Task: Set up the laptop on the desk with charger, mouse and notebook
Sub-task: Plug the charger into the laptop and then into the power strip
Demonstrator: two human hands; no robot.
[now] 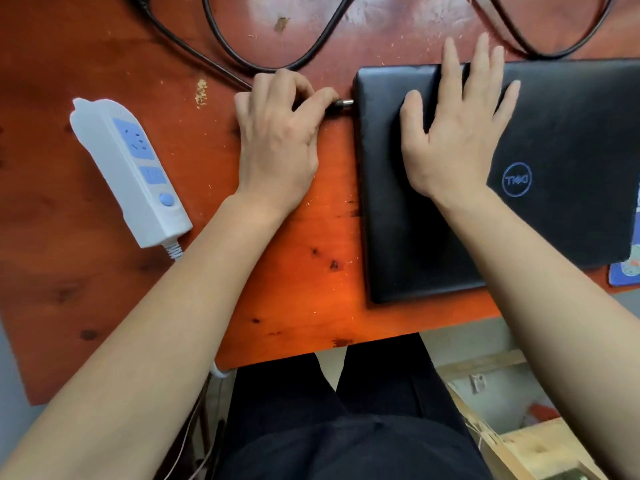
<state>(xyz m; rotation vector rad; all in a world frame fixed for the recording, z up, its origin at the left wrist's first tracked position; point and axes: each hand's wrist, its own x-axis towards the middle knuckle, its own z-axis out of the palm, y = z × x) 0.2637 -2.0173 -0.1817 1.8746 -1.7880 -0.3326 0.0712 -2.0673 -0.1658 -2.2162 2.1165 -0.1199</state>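
Note:
A closed black laptop [561, 140] with a blue round logo lies on the orange-red wooden desk [298, 271], right of centre. My right hand [457, 133] rests flat on its lid, fingers spread. My left hand [277, 133] pinches the charger plug [344, 106] at the laptop's left edge, its metal tip touching the side. The black charger cable [277, 60] loops across the back of the desk. No mouse is in view.
A white power strip [131, 171] with blue sockets and a blue button lies at the left, its cord running off the front edge. A blue patterned pad [623, 275] peeks from under the laptop's right corner. My dark-trousered legs are below the desk.

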